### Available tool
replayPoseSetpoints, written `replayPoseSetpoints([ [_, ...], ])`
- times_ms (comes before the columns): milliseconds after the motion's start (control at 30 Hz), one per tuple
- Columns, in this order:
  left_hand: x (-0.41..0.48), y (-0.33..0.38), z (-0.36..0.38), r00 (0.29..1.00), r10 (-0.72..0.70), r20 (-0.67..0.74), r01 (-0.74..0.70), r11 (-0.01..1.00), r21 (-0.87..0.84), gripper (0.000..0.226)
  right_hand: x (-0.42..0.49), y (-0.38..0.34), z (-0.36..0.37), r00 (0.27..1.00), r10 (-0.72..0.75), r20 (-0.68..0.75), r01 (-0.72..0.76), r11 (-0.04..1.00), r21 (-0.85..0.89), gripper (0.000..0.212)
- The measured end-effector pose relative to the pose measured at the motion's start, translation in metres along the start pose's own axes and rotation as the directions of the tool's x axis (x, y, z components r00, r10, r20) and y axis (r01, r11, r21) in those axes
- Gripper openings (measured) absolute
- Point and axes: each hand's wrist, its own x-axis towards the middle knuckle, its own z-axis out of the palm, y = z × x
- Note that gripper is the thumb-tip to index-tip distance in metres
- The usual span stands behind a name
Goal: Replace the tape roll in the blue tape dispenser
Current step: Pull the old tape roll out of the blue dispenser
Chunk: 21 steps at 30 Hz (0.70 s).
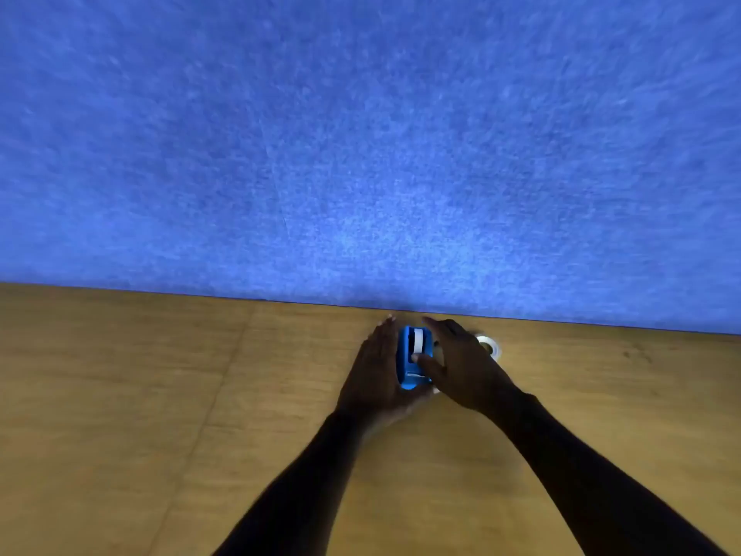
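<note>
Blue tape dispenser (413, 357) between left hand (375, 367); right hand (465, 367)

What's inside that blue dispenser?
A white tape roll sits in the dispenser, between the left hand and right hand. The right thumb hides its lower part.

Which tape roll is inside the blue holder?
The roll standing on edge in the dispenser, between both hands. The other roll lies flat on the table, behind the right hand.
</note>
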Motion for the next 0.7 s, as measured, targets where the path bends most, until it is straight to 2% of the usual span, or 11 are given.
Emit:
replayPoseSetpoints([
  [67, 0.004, -0.001, 0.001, 1.000, 0.007, -0.011, -0.008, 0.999, -0.034, 0.112, 0.006, 0.001, -0.003, 1.000, 0.010, -0.019, -0.010, 1.000, 0.001, 0.061],
  [233, 0.005, -0.001, 0.004, 0.997, 0.047, -0.059, -0.045, 0.998, 0.034, 0.108, 0.016, 0.003, -0.004, 0.999, 0.010, 0.037, -0.009, 0.999, -0.033, 0.055],
  [367, 0.006, 0.000, 0.002, 0.995, 0.046, -0.088, -0.043, 0.999, 0.033, 0.105, 0.023, 0.000, -0.008, 0.999, 0.031, 0.008, -0.030, 0.993, -0.117, 0.050],
  [700, 0.007, -0.001, 0.002, 0.994, 0.044, -0.101, -0.042, 0.999, 0.019, 0.103, 0.024, -0.003, -0.013, 0.999, 0.035, -0.026, -0.039, 0.990, -0.134, 0.048],
])
